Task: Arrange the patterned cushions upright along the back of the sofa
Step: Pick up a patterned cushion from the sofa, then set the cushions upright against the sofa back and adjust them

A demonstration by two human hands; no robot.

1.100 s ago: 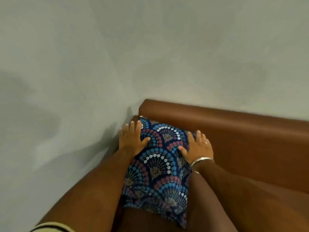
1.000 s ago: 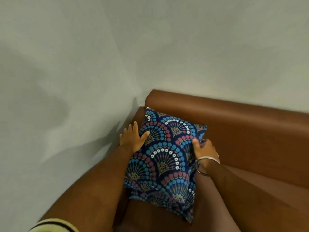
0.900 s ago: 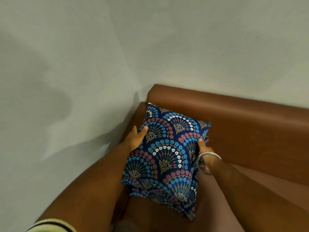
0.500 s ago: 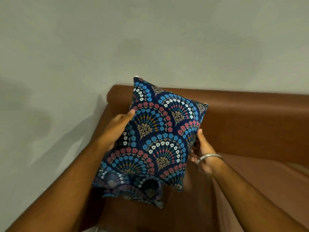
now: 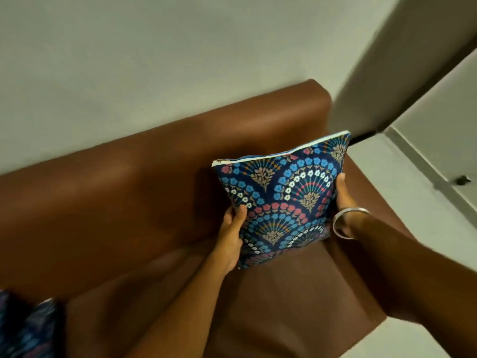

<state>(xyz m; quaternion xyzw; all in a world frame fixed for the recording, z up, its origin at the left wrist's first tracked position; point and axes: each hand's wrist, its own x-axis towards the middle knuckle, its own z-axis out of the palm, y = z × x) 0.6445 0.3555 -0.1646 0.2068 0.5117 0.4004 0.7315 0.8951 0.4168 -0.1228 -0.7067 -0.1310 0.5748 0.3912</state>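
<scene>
At the sofa right end: patterned cushion held near upright before the backrest.
Cushion judged light, soft and compressible; side-edge hold suits it. Left hand and right hand clasp its opposite edges. Another cushion lies at the sofa's left.

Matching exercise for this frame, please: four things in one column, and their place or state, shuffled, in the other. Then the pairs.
Things
1. Dark blue fan-patterned cushion
2. Left hand
3. Silver bangle
4. Brown leather sofa

Places or states
A. Against the pale wall
B. On the right wrist
C. Held upright between both hands
D. Gripping the cushion's left edge

Pairs: 1-C, 2-D, 3-B, 4-A
</scene>
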